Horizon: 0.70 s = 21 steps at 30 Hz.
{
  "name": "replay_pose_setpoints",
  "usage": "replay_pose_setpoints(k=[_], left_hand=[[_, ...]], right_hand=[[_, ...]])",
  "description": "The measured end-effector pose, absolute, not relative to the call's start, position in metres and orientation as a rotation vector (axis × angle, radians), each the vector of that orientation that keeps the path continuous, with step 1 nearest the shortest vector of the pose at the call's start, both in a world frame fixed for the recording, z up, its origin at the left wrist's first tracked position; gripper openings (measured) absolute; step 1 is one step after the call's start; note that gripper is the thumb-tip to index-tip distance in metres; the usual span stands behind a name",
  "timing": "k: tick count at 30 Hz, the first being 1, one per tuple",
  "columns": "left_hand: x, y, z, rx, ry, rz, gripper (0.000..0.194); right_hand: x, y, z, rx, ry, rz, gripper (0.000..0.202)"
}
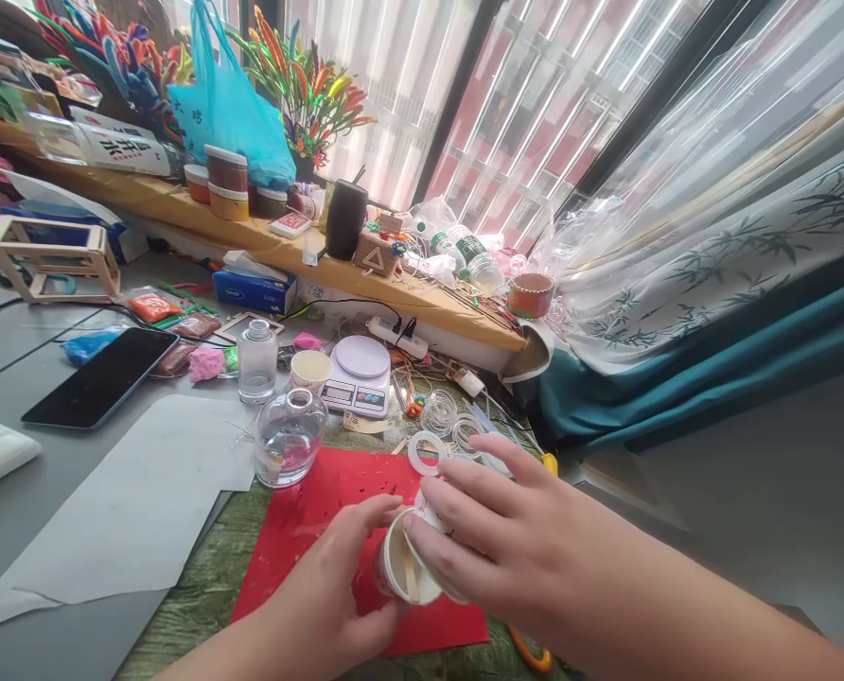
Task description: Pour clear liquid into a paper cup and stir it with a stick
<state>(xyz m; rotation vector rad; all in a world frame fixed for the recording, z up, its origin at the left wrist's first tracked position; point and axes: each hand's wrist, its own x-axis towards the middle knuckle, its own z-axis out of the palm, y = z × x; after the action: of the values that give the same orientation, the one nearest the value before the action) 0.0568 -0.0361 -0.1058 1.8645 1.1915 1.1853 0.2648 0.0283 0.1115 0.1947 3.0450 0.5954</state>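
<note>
My left hand (pixel 323 582) curls around a paper cup (pixel 385 570) low in the middle of the view, thumb on the near side and index finger on the far side. A flat wooden stick (pixel 412 579) stands inside that cup. My right hand (pixel 514 525) is closed on a white, red-marked piece (pixel 426 509) that looks like a second paper cup, close against the first cup's rim; most of it is hidden by my fingers. Under both hands lies a red sheet (pixel 287 549) with wet-looking spots. A round glass bottle (pixel 290 440) with clear liquid stands on its far left corner.
Behind the sheet are a kitchen scale (pixel 357 378), another paper cup (pixel 310 370), a glass bottle (pixel 257 364) and white rings (pixel 426 453). White paper (pixel 124 501) and a phone (pixel 102 378) lie left. Orange-handled scissors (pixel 532 653) are near right. A cluttered ledge (pixel 422 293) runs behind.
</note>
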Motion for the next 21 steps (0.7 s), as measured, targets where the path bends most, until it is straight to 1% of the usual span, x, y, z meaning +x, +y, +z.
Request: replay_pose_setpoints(k=[7,21], left_hand=[[0.059,-0.036,-0.115,1.83,1.207,1.204,0.089],[0.061,-0.036,-0.124,1.805,1.214,1.228,0.085]], right_hand=[[0.265,0.027,0.123,0.206,3.015,0.604,0.035],[0.269,0.03,0.111,0.125,3.011,0.613,0.027]])
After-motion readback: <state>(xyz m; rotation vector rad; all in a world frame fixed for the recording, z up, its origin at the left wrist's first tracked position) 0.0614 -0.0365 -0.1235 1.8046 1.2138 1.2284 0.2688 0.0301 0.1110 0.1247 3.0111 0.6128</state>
